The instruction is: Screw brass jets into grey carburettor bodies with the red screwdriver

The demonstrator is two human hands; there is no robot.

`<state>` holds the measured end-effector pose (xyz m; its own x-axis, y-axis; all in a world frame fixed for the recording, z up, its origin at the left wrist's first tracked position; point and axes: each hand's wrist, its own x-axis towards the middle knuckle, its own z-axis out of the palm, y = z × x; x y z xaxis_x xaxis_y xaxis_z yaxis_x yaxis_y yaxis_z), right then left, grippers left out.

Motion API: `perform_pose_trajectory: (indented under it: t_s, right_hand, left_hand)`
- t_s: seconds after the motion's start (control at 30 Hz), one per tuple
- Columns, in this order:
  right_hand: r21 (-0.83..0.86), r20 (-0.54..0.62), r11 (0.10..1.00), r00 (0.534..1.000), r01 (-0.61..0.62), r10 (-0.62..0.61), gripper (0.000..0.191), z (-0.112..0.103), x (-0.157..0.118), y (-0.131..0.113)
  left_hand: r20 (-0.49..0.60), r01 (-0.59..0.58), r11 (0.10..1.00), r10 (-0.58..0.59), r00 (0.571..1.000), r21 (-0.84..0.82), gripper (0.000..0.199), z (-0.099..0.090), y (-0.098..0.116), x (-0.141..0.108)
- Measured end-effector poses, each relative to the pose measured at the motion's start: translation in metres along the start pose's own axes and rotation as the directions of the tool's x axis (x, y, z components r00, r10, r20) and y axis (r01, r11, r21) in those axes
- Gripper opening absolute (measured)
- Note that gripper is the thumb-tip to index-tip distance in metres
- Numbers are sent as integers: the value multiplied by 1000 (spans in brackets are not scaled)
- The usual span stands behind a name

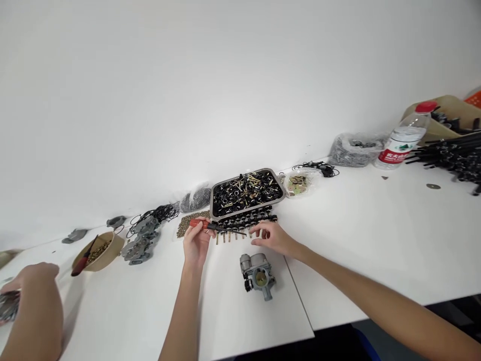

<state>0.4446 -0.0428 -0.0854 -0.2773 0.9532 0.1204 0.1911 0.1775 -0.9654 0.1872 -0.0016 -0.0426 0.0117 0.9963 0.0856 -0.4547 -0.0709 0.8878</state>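
Note:
My left hand (196, 242) grips a red-handled screwdriver (210, 226), its dark shaft pointing right across a row of small brass and black parts (242, 225). My right hand (271, 235) reaches to that same row, fingers spread and fingertips touching the parts; whether it holds one I cannot tell. A grey metal carburetor (259, 274) lies on the white table (376, 240) just in front of both hands, untouched. Behind the row stands a metal tray (216, 189) full of black and brass pieces.
Another person's hand (32, 286) rests at the far left near a paper bowl (108, 254) of brass screws. Several grey carburetors (141, 243), black rings (160, 213), bags of parts (355, 148), a water bottle (404, 138) and black rods (456, 153) line the wall.

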Motion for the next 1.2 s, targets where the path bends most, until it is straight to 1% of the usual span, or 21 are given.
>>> perform_pose_trajectory:
  t_s: [0.2,0.37,0.53,0.8,1.0,1.1,1.2]
  right_hand:
    - [23,-7,1000,1000,-12,12,29,4,-1,-1]
    - [38,-37,999,999,5,-3,25,9,0,-3]
    - [17,-72,999,997,32,-31,17,8,-1,-4]
    - [-17,-71,997,995,73,-74,12,7,-2,-6]
    - [-71,-102,989,985,129,-136,9,6,-2,-2]
    - [-102,-121,983,979,150,-162,9,6,-3,0]
    - [-115,-112,981,979,158,-171,10,7,-5,0]
  left_hand:
    - [26,20,1000,-19,999,-17,17,9,-1,-4]
    - [34,27,999,-26,999,-18,18,15,0,-7]
    - [40,14,1000,-13,999,-7,18,15,-1,-8]
    - [33,18,1000,-18,999,14,19,15,-2,-7]
    - [33,-34,997,31,999,74,17,18,-4,-8]
    - [63,-56,993,49,997,103,17,22,-4,-11]
    - [133,-81,988,64,989,129,17,26,-4,-15]
